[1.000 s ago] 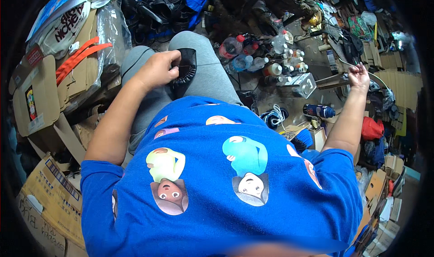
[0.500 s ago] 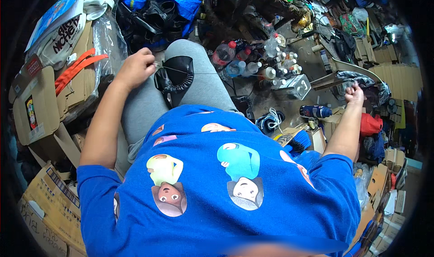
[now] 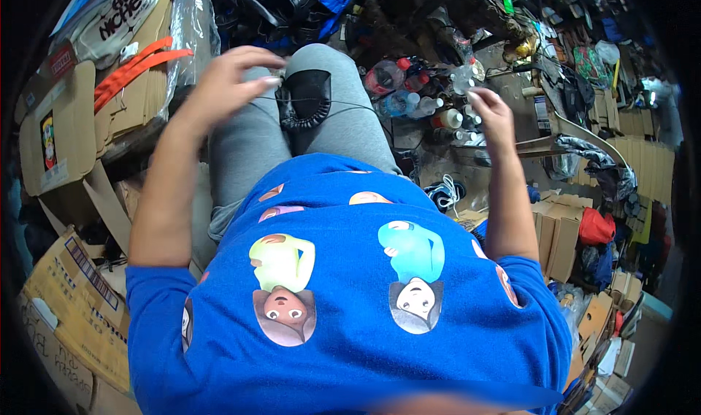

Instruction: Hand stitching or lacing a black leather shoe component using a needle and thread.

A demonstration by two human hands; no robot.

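Observation:
A black leather shoe piece (image 3: 309,97) with a ridged, gathered edge lies on my grey-trousered lap, against the right thigh. My left hand (image 3: 235,79) hovers just left of it, slightly blurred, with fingers stretched out and nothing seen in them. A thin dark thread (image 3: 350,106) runs loosely from the piece over my right thigh. Out to the right, above the bottles, my right hand (image 3: 494,116) is raised with fingertips pinched together. Whatever is between those fingertips is too small to make out.
Several plastic bottles (image 3: 400,102) stand beyond my right knee. Cardboard boxes (image 3: 62,141) and orange straps (image 3: 139,64) are stacked at left. Black shoes (image 3: 281,6) lie on blue plastic ahead. At right are a curved strip (image 3: 610,148) and a red bag (image 3: 597,226).
My right hand has come inward from the far right. My left hand, closed beside the shoe piece before, has opened. The thread, taut earlier, now hangs slack.

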